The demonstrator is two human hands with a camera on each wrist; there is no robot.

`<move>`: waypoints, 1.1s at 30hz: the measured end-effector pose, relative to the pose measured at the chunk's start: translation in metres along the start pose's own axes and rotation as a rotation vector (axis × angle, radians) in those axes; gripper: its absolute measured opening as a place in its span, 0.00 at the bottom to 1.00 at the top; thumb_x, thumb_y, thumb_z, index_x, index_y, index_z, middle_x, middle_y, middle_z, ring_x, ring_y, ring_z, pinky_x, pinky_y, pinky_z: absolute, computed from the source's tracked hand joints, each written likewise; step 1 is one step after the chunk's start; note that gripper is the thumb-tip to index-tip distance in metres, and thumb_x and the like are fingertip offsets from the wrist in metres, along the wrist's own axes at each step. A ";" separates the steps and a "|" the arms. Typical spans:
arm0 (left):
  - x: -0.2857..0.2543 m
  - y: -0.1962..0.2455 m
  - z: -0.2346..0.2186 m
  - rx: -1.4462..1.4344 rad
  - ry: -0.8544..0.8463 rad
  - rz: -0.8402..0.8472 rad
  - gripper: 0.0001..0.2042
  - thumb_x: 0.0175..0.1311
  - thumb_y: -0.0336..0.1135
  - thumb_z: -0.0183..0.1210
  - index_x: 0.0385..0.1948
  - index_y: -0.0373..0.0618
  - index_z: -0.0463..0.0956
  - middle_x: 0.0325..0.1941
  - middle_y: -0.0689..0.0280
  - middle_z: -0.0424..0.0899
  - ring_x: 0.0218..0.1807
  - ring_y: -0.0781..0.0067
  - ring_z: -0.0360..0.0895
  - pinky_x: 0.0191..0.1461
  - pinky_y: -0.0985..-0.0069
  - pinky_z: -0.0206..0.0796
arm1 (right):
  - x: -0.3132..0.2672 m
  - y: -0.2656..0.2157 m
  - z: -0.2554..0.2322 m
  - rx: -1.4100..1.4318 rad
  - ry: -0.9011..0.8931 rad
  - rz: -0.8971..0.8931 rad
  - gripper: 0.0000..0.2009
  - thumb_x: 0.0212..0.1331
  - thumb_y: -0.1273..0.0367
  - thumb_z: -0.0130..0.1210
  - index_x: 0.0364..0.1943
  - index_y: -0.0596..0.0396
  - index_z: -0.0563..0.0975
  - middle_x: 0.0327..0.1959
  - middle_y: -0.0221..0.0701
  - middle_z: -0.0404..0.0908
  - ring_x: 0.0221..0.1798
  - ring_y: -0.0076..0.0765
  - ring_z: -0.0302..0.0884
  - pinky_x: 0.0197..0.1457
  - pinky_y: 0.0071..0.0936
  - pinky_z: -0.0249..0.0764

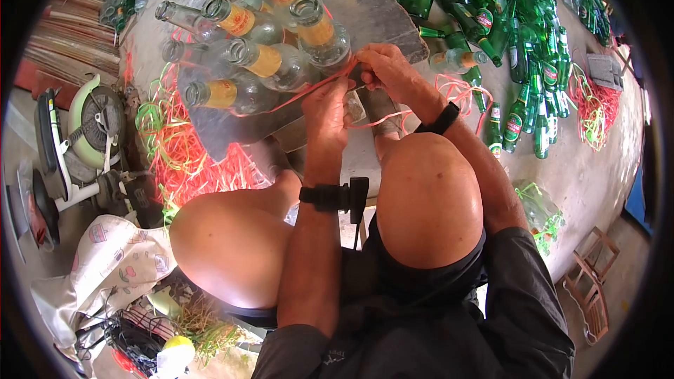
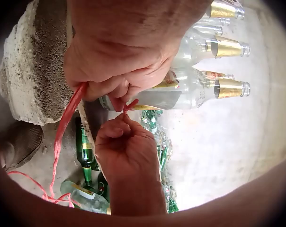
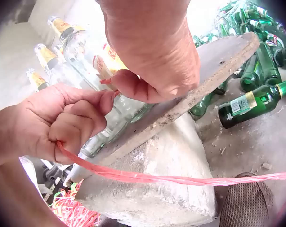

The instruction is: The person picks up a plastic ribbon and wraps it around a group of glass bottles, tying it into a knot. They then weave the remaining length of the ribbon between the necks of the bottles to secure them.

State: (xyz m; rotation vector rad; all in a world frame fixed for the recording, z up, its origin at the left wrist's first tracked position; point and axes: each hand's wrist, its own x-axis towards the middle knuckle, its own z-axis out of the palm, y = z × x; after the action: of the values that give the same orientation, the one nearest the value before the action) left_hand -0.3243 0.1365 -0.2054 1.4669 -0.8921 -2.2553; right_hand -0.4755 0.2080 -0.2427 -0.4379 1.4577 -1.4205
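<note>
Clear glass bottles with gold neck labels (image 1: 269, 62) stand grouped on a stone slab (image 1: 382, 10). A red plastic twine (image 3: 181, 179) runs round the near side of the group. At the nearest bottles my left hand (image 1: 326, 112) grips the twine, a long tail trailing from its curled fingers. My right hand (image 1: 397, 74) pinches a short end of it right beside the left fingertips. A small twist of twine shows between both hands in the left wrist view, against the low part of a bottle (image 2: 181, 97). Inside the left fist the twine is hidden.
A heap of green bottles (image 1: 519, 49) lies at the right. The slab rests on a rough pale block (image 3: 157, 189). Shredded pink and green twine (image 1: 200, 168) piles up at the left, near a light green wheeled machine (image 1: 95, 126). A shoe (image 3: 246, 203) is beside the block.
</note>
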 end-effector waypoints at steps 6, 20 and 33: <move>-0.003 -0.001 0.000 0.010 0.037 0.055 0.10 0.63 0.35 0.69 0.34 0.39 0.81 0.17 0.82 0.61 0.15 0.90 0.52 0.17 0.82 0.39 | 0.002 -0.002 0.005 -0.006 0.060 0.047 0.11 0.69 0.64 0.53 0.35 0.58 0.79 0.23 0.25 0.72 0.23 0.19 0.69 0.25 0.20 0.69; -0.008 -0.002 0.002 0.053 0.001 0.072 0.10 0.66 0.37 0.68 0.37 0.41 0.81 0.20 0.82 0.63 0.17 0.92 0.55 0.19 0.85 0.42 | -0.007 -0.006 -0.003 -0.047 -0.077 0.015 0.11 0.71 0.63 0.53 0.40 0.58 0.79 0.28 0.27 0.80 0.25 0.19 0.78 0.27 0.20 0.77; -0.005 -0.003 0.000 0.041 0.027 0.150 0.07 0.65 0.33 0.66 0.36 0.38 0.81 0.17 0.82 0.62 0.15 0.92 0.53 0.17 0.83 0.41 | -0.001 -0.005 0.010 -0.166 0.094 -0.112 0.09 0.68 0.68 0.53 0.37 0.59 0.81 0.32 0.28 0.83 0.27 0.22 0.79 0.30 0.23 0.79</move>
State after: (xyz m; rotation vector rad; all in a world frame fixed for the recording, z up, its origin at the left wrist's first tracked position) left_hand -0.3218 0.1415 -0.2036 1.3943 -1.0106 -2.1167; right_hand -0.4685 0.2027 -0.2355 -0.5714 1.6567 -1.4295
